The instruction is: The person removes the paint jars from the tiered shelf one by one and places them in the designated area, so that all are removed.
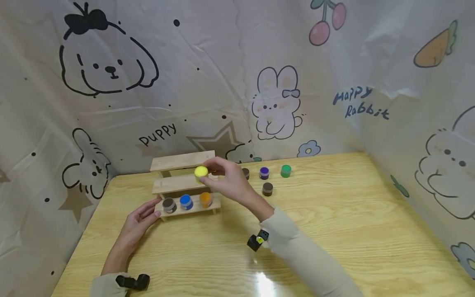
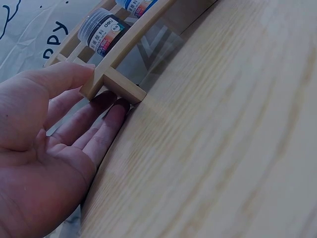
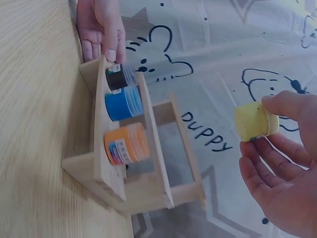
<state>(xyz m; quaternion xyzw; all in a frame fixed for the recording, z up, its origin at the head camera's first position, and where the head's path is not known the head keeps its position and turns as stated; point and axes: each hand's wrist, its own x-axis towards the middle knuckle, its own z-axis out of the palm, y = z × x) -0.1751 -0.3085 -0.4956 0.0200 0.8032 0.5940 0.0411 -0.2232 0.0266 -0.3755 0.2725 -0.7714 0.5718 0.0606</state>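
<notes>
Raised above the middle step of a three-step wooden rack (image 1: 178, 184), my right hand (image 1: 231, 181) pinches a yellow paint jar (image 1: 201, 172) between thumb and fingers. My left hand (image 1: 139, 222) holds the rack's front left corner, thumb on the lowest step's end and fingers around its leg (image 2: 124, 85). On that lowest step stand a dark paint jar (image 1: 169, 205), a blue paint jar (image 1: 186, 201) and an orange paint jar (image 1: 205, 199) in a row. In the right wrist view, the yellow jar (image 3: 255, 121) is tilted and apart from the rack.
Right of the rack on the wood-grain table (image 1: 334, 214) stand a purple jar (image 1: 264, 173), a green jar (image 1: 285, 170) and a dark brown jar (image 1: 267, 189). Another dark jar (image 1: 246, 173) is partly hidden behind my right hand. A printed cloth (image 1: 208, 82) hangs behind the table.
</notes>
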